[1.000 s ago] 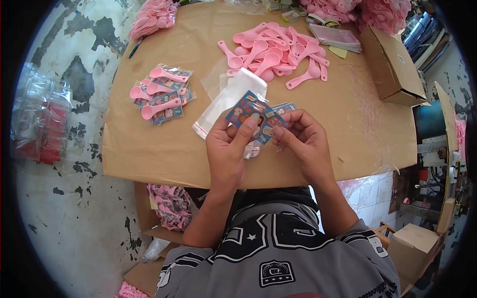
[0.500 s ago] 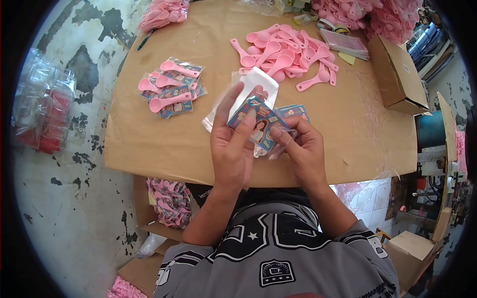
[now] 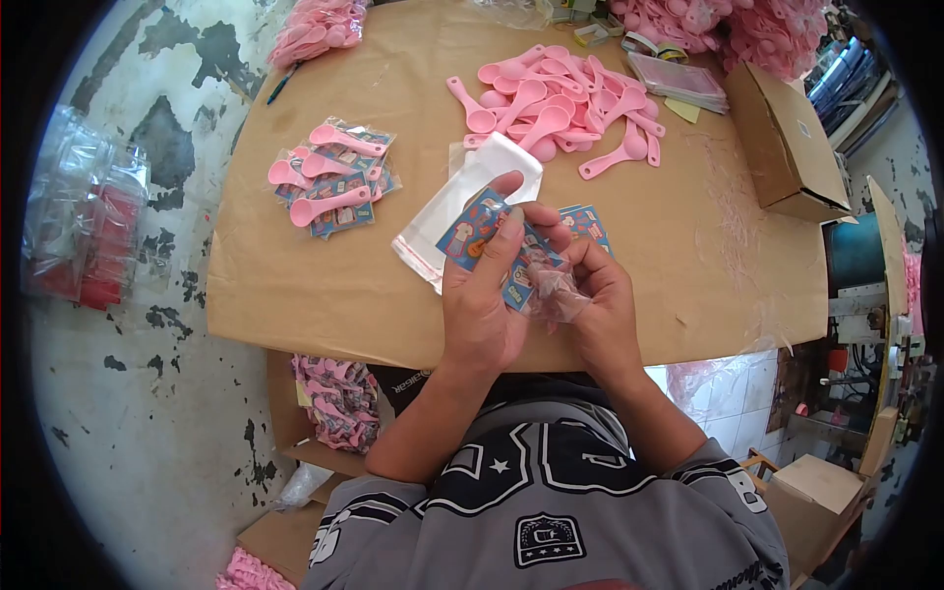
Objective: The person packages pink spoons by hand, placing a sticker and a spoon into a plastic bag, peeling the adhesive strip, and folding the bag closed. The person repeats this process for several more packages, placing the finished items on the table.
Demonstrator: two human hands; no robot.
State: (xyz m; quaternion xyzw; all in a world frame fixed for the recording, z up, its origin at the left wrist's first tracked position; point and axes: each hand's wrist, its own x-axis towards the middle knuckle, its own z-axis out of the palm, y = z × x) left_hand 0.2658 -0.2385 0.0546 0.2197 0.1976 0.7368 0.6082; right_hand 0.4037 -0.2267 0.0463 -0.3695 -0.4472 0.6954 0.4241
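My left hand (image 3: 482,310) pinches a blue printed card (image 3: 472,228) between thumb and fingers, above the near middle of the table. My right hand (image 3: 608,300) is closed on a crumpled clear plastic bag (image 3: 557,295), which lies against the card's right side. How far the card sits inside the bag is hard to make out. Beneath and beyond my hands lies a stack of clear-and-white plastic bags (image 3: 433,221). More blue cards (image 3: 588,226) rest just past my right fingers.
A heap of pink measuring spoons (image 3: 547,116) lies at the back. To the left are bagged cards with pink spoons (image 3: 334,197) on top. A cardboard box (image 3: 782,143) stands on the right, and a pen (image 3: 283,85) lies near the back left edge.
The card has turned in my left hand, and my left fingers now fold over its right side. The clear bag is more bunched up by my right hand.
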